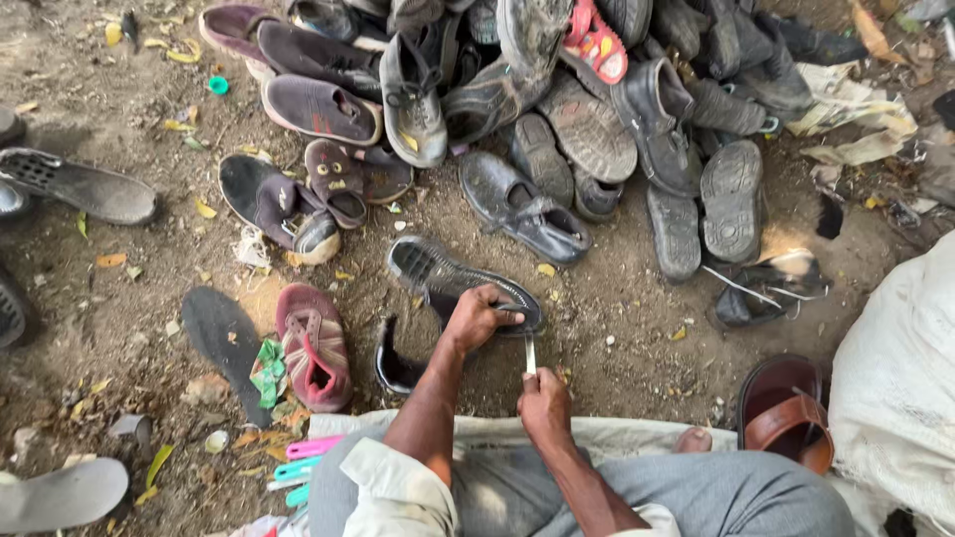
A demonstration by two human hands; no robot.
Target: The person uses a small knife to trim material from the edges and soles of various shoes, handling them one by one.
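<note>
Shoe pile (597,109) across the top on bare dirt (617,328), mostly black and grey, soles up on several. Red sandal (595,45) on top of the pile. Black shoe (522,207) lies just below the pile. Brown clogs (343,179) left of it. Maroon sandal (313,346) lower left, beside a loose black sole (224,348), green scrap (267,370) between them. Brown sandal (786,410) lower right, next to a white sack (895,388). Green cap (218,86) top left. Dry leaves scattered.
</note>
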